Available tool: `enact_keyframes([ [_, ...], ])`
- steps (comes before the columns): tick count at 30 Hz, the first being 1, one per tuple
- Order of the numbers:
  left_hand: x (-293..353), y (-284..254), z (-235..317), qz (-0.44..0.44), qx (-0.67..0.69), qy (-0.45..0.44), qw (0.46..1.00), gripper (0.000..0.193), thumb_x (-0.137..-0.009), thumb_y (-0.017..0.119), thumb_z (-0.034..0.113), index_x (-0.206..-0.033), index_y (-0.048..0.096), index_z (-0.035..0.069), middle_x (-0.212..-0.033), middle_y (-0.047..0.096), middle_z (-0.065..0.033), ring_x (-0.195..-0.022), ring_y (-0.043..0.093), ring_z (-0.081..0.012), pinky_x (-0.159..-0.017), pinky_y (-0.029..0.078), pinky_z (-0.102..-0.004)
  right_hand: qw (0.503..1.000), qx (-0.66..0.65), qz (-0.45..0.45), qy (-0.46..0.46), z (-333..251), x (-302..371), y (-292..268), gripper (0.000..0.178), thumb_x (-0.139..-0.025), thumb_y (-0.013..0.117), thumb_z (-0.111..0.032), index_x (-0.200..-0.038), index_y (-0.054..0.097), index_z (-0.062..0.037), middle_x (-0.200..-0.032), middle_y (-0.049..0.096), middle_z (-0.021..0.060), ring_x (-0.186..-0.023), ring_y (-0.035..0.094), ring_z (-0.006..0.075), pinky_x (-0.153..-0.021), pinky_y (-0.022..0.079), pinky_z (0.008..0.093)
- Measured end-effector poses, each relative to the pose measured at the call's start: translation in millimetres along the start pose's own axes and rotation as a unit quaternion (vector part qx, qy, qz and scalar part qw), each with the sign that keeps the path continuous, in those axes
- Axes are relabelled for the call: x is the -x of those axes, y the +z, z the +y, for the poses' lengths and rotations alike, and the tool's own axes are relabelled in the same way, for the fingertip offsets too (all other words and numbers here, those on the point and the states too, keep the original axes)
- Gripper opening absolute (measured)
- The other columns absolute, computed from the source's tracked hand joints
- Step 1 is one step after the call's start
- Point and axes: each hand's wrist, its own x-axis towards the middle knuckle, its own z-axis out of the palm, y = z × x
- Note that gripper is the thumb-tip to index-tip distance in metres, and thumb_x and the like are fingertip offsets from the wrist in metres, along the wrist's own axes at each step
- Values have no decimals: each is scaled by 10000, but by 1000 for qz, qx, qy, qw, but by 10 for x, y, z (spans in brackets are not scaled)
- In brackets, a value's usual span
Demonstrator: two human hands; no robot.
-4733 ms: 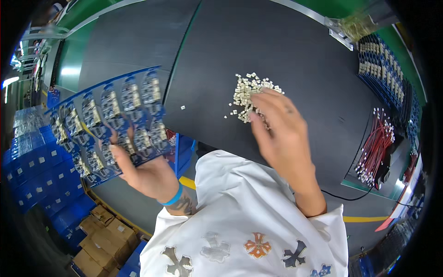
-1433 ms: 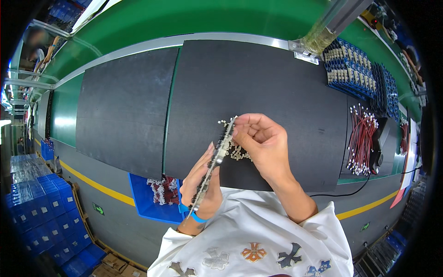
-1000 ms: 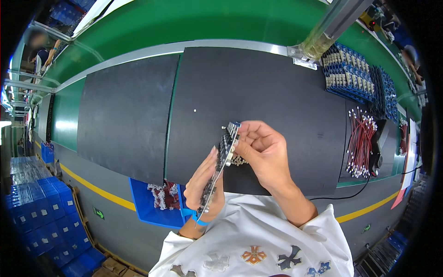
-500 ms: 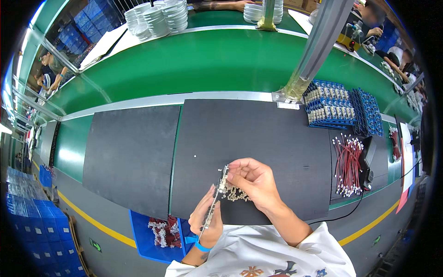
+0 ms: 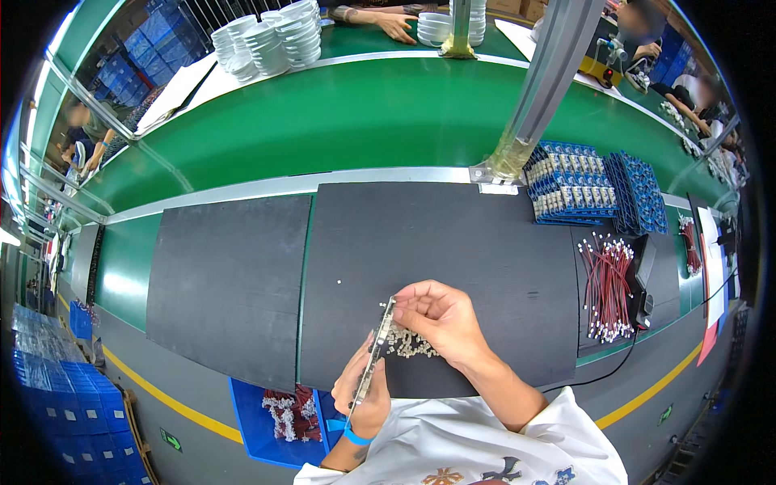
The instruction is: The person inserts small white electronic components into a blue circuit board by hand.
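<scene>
A narrow circuit board panel (image 5: 373,356) stands almost edge-on to me over the black mat (image 5: 453,234), tilted, with small pale parts along its side. My left hand (image 5: 361,396) holds its lower part, thumb on one face and fingers on the other. At the upper end, my right hand (image 5: 440,322) pinches the board's edge between thumb and fingertips; whether a small part is also in that pinch is hidden. A loose heap of small cream connectors (image 5: 411,343) lies on the mat just under my right hand. One single connector (image 5: 339,282) lies apart, farther left.
Stacked blue circuit boards (image 5: 570,184) stand at the back right, near a metal post (image 5: 541,97). Red wire leads (image 5: 606,287) lie at the right beside a black device (image 5: 643,275). A blue bin (image 5: 250,420) holds more leads. Beyond runs a green belt (image 5: 323,113); co-workers sit past it.
The board and both hands keep nearly the same pose, with the view shifted slightly. Across the belt, a co-worker's hand has moved left, away from the white bowls.
</scene>
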Motion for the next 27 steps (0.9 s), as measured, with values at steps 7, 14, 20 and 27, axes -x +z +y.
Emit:
enact_keyframes([
  [7, -28, -20, 40, -31, 24, -16, 999, 199, -739, 587, -110, -931, 557, -66, -973, 611, -261, -945, 606, -363, -811, 494, -388, 1000, 25, 7, -2, 21, 4, -1, 183, -787, 584, 71, -963, 546, 38, -871, 621, 86, -778, 608, 126, -716, 506, 251],
  [14, -16, -7, 21, -30, 25, -23, 999, 203, -732, 586, -118, -927, 562, -67, -975, 612, -257, -946, 606, -362, -816, 493, -382, 1000, 5, 8, 17, 2, -17, -2, 170, -794, 580, 67, -959, 544, 41, -864, 619, 85, -770, 608, 129, -711, 508, 256],
  [20, -71, 26, 24, 2, -48, 51, 998, 153, -781, 623, 1, -907, 573, -70, -850, 645, -186, -738, 645, -246, -675, 495, -295, 1000, 11, 10, 21, 36, 10, -17, 135, -816, 571, 48, -948, 543, 45, -845, 618, 84, -746, 603, 123, -691, 508, 251],
  [27, -137, 31, 8, -12, -8, 118, 993, 173, -778, 597, -49, -941, 540, -70, -944, 620, -245, -866, 635, -315, -753, 500, -347, 1000, -3, 0, 6, 16, 22, -46, 147, -812, 584, 37, -951, 538, 50, -857, 622, 77, -753, 600, 108, -681, 489, 227],
])
